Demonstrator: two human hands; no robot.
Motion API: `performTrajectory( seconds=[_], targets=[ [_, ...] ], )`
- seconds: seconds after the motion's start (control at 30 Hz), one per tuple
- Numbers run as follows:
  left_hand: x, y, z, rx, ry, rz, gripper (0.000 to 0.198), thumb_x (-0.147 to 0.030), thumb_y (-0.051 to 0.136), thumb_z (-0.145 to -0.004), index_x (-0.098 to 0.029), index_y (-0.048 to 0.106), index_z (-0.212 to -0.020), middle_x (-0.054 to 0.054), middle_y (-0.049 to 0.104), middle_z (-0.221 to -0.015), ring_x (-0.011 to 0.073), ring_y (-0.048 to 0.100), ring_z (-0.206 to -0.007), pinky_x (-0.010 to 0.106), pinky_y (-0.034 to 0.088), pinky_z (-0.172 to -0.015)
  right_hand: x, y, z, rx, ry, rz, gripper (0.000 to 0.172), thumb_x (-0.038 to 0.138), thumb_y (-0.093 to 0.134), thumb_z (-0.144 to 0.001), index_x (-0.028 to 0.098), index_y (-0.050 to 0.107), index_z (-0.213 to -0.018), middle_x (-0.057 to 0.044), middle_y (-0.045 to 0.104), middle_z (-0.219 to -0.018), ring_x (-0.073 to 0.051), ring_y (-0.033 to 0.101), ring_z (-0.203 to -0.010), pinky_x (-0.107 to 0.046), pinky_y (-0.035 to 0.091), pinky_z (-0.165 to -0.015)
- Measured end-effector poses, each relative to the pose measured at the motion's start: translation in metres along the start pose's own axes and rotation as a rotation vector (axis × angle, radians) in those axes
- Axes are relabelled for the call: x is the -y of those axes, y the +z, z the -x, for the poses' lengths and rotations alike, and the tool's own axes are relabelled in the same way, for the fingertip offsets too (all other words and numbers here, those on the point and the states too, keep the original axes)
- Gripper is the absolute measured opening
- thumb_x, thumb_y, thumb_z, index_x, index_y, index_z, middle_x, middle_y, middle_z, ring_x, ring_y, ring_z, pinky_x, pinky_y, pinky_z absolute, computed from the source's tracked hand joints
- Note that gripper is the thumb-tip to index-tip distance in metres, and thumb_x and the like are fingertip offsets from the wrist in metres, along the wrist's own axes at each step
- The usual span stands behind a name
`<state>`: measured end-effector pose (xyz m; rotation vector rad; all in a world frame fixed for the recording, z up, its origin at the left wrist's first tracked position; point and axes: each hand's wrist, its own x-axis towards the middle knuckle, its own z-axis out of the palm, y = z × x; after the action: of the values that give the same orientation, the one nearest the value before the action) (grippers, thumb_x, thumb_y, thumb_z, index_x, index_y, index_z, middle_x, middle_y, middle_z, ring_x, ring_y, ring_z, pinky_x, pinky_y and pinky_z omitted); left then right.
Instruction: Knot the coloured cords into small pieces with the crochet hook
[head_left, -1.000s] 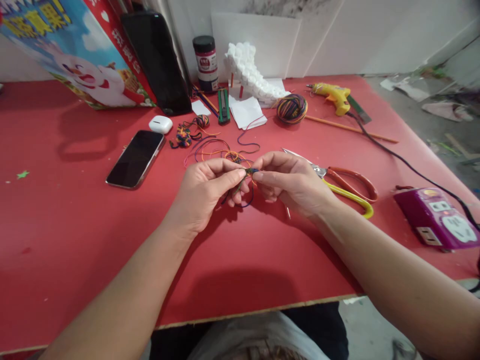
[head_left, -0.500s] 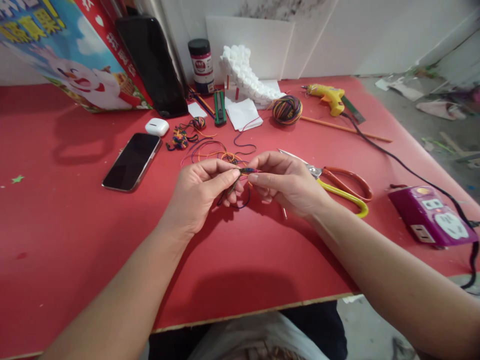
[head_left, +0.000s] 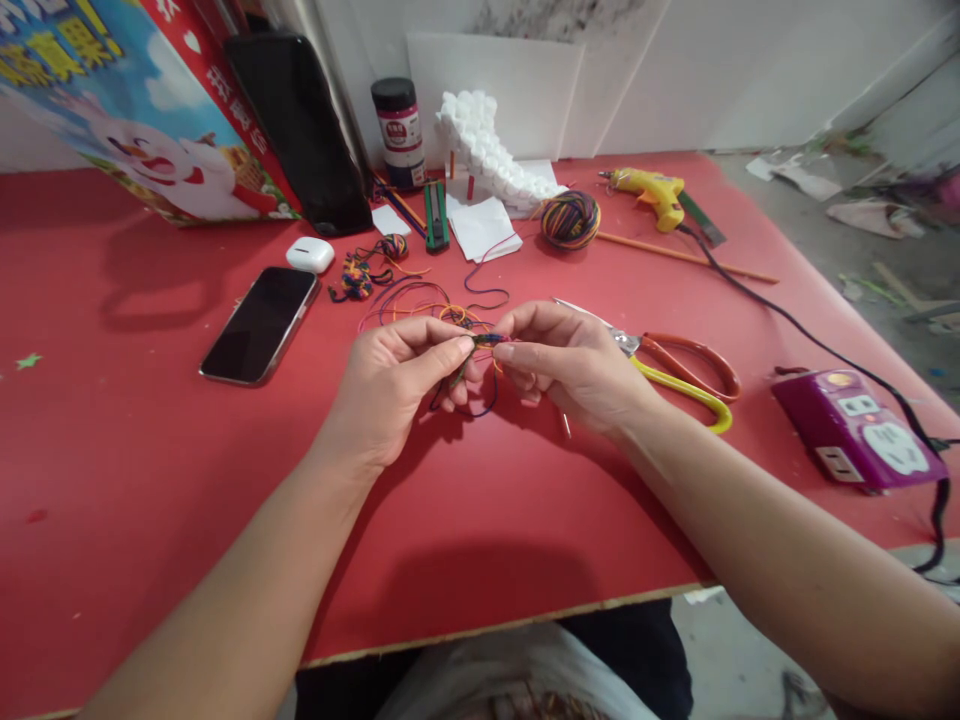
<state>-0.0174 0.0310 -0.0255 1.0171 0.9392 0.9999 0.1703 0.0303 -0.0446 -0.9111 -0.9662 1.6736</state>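
Observation:
A narrow strip of multicoloured crocheted or knotted yarn (head_left: 489,339) is stretched between my two hands above the red table. My left hand (head_left: 401,385) pinches its left end between thumb and forefinger. At the other end, my right hand (head_left: 566,360) closes thumb and forefinger on the strip. Loose yarn strands (head_left: 442,305) trail behind and below the fingers. Beneath my right hand a thin metal rod (head_left: 566,425) pokes out; its other end is hidden. Scissors (head_left: 660,365) with red and yellow handles lie just right of that hand.
The red table (head_left: 450,560) holds a yarn ball (head_left: 570,220), a yellow glue gun (head_left: 652,195), a purple power socket box (head_left: 859,430), and a black cable. To the left lie a phone (head_left: 260,325), a white earbud case (head_left: 310,254) and a small yarn piece (head_left: 356,277). A green cutter (head_left: 436,217) lies behind.
The whole view has shifted very slightly, so things appear a little further left. Both hands keep their pinch on the yarn strip, with hardly any movement.

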Motion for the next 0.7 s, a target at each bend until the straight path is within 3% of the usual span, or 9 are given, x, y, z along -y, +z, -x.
performTrajectory(
  seconds=[0.7],
  targets=[
    [-0.0029,0.0037,0.0010,-0.060,-0.015,-0.068,0.011,-0.023,0.080,-0.080,-0.017,0.074,-0.074,0.002,0.073,-0.063,0.0104,0.061,-0.047,0.022,0.049,-0.046,0.0007,0.0006,0.0003,-0.021,-0.009,0.013,0.032,0.031,0.094,-0.071,0.018,0.070,-0.085,0.007,0.060,-0.057,-0.007,0.048,-0.046,-0.020,0.038,-0.040]
  ],
)
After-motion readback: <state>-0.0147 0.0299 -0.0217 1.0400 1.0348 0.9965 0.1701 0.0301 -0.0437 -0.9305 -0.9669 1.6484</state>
